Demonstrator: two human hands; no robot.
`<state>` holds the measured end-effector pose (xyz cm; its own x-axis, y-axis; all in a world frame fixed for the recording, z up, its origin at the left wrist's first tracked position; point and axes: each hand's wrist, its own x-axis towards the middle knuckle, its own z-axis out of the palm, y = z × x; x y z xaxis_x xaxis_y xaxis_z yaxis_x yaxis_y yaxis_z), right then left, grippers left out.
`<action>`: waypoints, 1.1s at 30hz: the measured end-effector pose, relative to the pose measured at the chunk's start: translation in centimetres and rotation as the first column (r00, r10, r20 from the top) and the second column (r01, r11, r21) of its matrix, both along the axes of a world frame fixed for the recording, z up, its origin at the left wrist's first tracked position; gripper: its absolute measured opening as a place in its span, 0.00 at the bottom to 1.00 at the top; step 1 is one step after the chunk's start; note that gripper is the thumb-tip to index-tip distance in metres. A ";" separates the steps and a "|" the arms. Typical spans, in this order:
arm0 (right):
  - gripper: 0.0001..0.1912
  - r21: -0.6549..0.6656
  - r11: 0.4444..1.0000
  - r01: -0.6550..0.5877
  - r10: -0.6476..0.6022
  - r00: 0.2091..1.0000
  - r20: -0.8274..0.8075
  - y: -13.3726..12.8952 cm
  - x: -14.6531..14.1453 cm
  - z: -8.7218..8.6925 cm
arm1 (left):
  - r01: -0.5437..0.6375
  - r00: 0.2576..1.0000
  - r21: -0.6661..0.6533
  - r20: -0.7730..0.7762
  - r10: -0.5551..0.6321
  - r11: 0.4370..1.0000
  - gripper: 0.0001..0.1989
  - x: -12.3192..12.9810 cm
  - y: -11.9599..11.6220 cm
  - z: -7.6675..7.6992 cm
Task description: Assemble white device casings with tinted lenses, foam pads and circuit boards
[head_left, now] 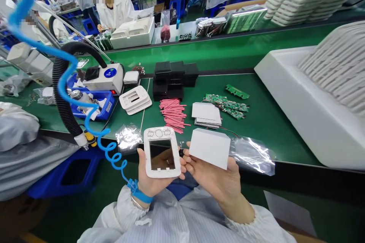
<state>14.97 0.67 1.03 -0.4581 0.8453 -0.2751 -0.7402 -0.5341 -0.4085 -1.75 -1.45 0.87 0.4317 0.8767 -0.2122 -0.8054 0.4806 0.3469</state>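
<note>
green bench (128,117), two hands (155,182), one white frame (161,174)

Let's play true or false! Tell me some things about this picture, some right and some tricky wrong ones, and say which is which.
1. The left hand holds a white frame. True.
2. The right hand holds a red ball. False: it holds a flat white piece.
3. Pink strips lie in a pile on the table. True.
4. The wristband is yellow. False: it is blue.
5. Black boxes stand behind the pink strips. True.
</note>
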 end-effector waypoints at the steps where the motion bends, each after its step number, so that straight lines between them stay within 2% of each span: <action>1: 0.37 0.010 1.000 -0.001 0.000 1.000 0.014 0.0 0.0 0.0 | 0.002 1.000 0.002 -0.005 -0.002 1.000 0.51 0.0 0.0 0.0; 14: 0.34 0.036 0.999 -0.007 0.007 1.000 -0.011 -0.1 -0.3 0.1 | 0.012 1.000 0.045 -0.004 -0.012 0.999 0.50 -0.1 0.0 0.1; 17: 0.35 0.123 0.992 -0.022 0.013 0.997 0.075 0.0 -0.1 0.1 | 0.015 1.000 0.042 -0.025 -0.014 0.999 0.49 -0.2 0.0 -0.1; 19: 0.33 0.277 0.960 -0.044 -0.023 0.972 0.235 0.3 0.1 0.2 | 0.025 0.999 0.044 -0.039 -0.023 0.999 0.48 -0.2 0.0 -0.3; 20: 0.32 0.386 0.920 -0.066 -0.081 0.932 0.352 0.4 0.2 0.3 | 0.029 0.999 0.044 -0.044 -0.027 0.999 0.47 -0.3 0.0 -0.5; 21: 0.31 0.503 0.858 -0.107 -0.171 0.863 0.475 0.6 0.3 0.4 | 0.031 0.999 0.040 -0.046 -0.029 0.999 0.46 -0.3 0.0 -0.7; 23: 0.34 0.695 0.673 -0.253 -0.401 0.665 0.630 1.1 0.2 0.6 | 0.032 0.998 0.027 -0.046 -0.030 0.999 0.42 -0.2 0.0 -0.9; 25: 0.36 0.773 0.476 -0.420 -0.582 0.509 0.635 1.8 -0.1 0.8 | 0.018 0.999 0.014 -0.045 -0.017 1.000 0.39 -0.1 0.1 -0.8; 27: 0.37 0.768 0.343 -0.540 -0.653 0.451 0.609 2.4 -0.4 0.8 | 0.011 0.999 0.008 -0.045 -0.010 1.000 0.38 0.0 0.2 -0.6; 29: 0.37 0.738 0.294 -0.608 -0.663 0.426 0.615 3.0 -0.6 0.7 | 0.014 0.999 0.001 -0.045 -0.013 1.000 0.38 0.1 0.3 -0.5; 33: 0.34 0.711 0.279 -0.646 -0.649 0.419 0.635 3.4 -0.7 0.4 | 0.034 0.999 0.014 -0.039 -0.033 0.999 0.40 -0.1 0.5 -0.8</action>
<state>14.30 4.12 1.40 -0.5624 0.7276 0.3928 0.2953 0.6205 -0.7265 -1.83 -0.97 0.02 0.4526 0.8650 -0.2169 -0.7748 0.5018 0.3845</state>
